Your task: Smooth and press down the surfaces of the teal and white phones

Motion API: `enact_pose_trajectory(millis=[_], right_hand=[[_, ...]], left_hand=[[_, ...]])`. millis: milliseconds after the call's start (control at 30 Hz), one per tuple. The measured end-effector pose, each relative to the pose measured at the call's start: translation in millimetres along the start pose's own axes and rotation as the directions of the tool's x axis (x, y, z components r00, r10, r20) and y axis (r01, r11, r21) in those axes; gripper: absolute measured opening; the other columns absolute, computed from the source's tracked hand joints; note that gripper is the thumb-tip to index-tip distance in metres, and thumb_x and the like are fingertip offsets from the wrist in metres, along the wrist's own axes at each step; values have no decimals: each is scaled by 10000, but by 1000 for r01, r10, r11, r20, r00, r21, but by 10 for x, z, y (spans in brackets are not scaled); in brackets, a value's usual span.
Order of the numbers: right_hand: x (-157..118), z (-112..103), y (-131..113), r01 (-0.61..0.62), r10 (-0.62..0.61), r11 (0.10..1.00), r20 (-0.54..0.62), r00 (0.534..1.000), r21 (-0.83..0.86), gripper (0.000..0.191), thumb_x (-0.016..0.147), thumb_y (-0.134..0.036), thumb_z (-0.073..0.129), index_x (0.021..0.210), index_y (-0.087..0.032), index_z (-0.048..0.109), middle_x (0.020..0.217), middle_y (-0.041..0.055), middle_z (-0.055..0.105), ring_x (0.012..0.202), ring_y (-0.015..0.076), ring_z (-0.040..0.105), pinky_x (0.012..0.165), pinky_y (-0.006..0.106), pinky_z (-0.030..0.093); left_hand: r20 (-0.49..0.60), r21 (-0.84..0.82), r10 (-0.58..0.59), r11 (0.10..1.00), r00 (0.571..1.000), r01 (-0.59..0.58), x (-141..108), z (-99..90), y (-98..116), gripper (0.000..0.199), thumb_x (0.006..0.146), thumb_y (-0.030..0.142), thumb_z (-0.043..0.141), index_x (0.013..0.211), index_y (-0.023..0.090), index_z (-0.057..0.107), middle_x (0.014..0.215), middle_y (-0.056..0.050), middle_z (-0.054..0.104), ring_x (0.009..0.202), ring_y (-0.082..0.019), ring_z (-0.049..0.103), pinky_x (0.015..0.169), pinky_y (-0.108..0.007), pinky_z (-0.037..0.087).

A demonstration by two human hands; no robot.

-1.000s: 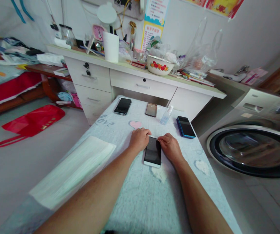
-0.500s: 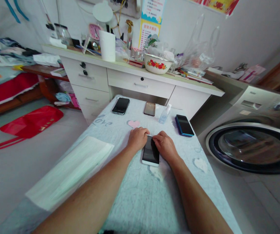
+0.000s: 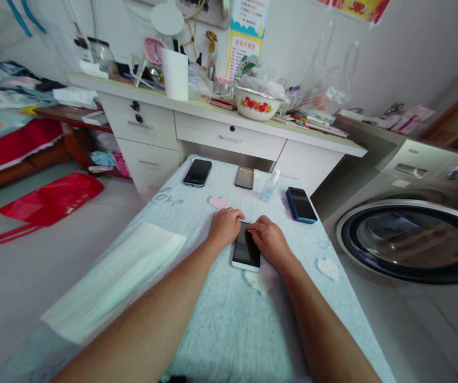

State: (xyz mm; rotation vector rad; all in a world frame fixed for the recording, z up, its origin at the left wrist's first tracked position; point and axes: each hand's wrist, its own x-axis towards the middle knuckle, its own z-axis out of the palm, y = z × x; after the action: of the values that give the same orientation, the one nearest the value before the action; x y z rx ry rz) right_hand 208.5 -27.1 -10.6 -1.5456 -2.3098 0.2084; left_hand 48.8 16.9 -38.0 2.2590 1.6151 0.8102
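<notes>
A white phone with a dark screen (image 3: 246,250) lies face up on the cloth-covered table (image 3: 221,324). My left hand (image 3: 224,225) rests at its upper left corner, fingers curled and closed on the phone's edge. At the upper right part of the phone, my right hand (image 3: 269,237) has its fingers pinched together over the screen; whether they hold something small cannot be made out. Beyond the hands lie a black phone (image 3: 198,173), a brown phone case (image 3: 244,177), a clear spray bottle (image 3: 269,187) and a phone with a blue edge (image 3: 301,204).
A folded white cloth (image 3: 117,282) lies on the table's left side. Behind stands a white desk (image 3: 229,139) with a flowered bowl (image 3: 257,104) and a paper roll (image 3: 175,74). To the right is a washing machine (image 3: 404,175); a red bag (image 3: 53,199) lies on the floor.
My right hand's fingertips have shifted slightly to the left over the top of the phone. My left hand looks almost unmoved.
</notes>
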Motion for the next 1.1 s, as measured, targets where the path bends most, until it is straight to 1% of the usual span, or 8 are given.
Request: enact_pose_trajectory(millis=[200, 367, 567, 733, 900, 1000, 1100], right_hand=[[13, 15, 88, -118, 115, 992, -58, 992, -44, 232, 908, -201, 499, 983, -216, 718, 890, 33, 576, 831, 131, 571, 751, 210, 393], [21, 20, 66, -143, 137, 986, -71, 988, -83, 242, 917, -210, 484, 985, -219, 716, 912, 36, 573, 825, 128, 569, 752, 212, 391], [44, 25, -26, -89, 85, 991, -37, 996, -99, 247, 917, -192, 474, 975, -213, 714, 908, 36, 569, 833, 126, 566, 754, 207, 392], [29, 4, -49, -8, 8, 999, 0, 1000, -49, 230, 904, -169, 488, 952, -209, 709, 905, 30, 558, 812, 119, 559, 743, 208, 391], [-9, -35, -69, 67, -67, 998, 44, 997, 1, 218, 892, -151, 494, 880, -206, 705, 866, 17, 545, 770, 107, 545, 712, 210, 379], [-16, -33, -69, 77, -78, 997, 42, 996, 11, 220, 896, -156, 493, 881, -208, 706, 866, 17, 547, 768, 107, 544, 712, 209, 378], [-2, -14, -52, 45, -44, 999, 27, 999, -3, 231, 908, -171, 485, 927, -216, 710, 886, 23, 553, 790, 111, 552, 732, 210, 382]], left_hand=[[-2, 5, 4, 1000, 1000, -4, -9, -18, 14, 234, 833, 153, 467, 886, 246, 675, 954, -17, 683, 940, -188, 594, 815, -320, 419], [-2, 6, 2, 1000, 1000, -2, -4, -11, 9, 233, 833, 156, 468, 884, 248, 676, 957, -10, 687, 943, -186, 596, 805, -318, 418], [-5, 8, 6, 1000, 1000, -6, 0, -4, 1, 239, 830, 152, 466, 892, 247, 676, 958, -11, 688, 940, -181, 598, 818, -310, 420], [11, 1, -9, 1000, 1000, 9, 5, -4, 4, 236, 828, 153, 476, 896, 250, 680, 967, -8, 691, 958, -185, 599, 840, -317, 427], [13, -3, -19, 1000, 1000, 19, -1, -19, 18, 242, 830, 146, 479, 910, 248, 684, 986, -11, 693, 972, -181, 596, 865, -313, 428], [14, -4, -16, 1000, 1000, 16, -4, -25, 21, 247, 828, 143, 482, 913, 248, 688, 987, -12, 692, 970, -179, 597, 874, -312, 429], [15, 0, -9, 1000, 1000, 9, -4, -23, 15, 248, 829, 144, 482, 917, 249, 689, 985, -13, 690, 961, -178, 599, 877, -313, 429]])
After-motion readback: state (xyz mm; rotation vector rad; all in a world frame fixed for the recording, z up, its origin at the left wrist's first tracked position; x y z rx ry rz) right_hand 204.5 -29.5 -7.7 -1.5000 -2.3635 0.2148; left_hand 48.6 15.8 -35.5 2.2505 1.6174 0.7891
